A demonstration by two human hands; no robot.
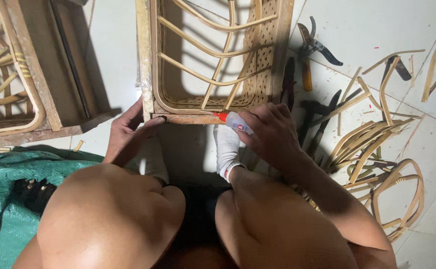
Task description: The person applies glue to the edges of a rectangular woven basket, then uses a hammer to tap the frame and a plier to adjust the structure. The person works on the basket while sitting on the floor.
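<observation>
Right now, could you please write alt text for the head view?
The right hand presses a small red-tipped glue bottle against the bottom edge of a rattan frame, which the left hand steadies. Cutters and rattan strips lie on the white floor.

White tile floor (372,30) under rattan strips (362,144)

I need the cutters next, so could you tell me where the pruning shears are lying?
The pruning shears lie on the white floor at upper right, just right of the rattan frame.
</observation>
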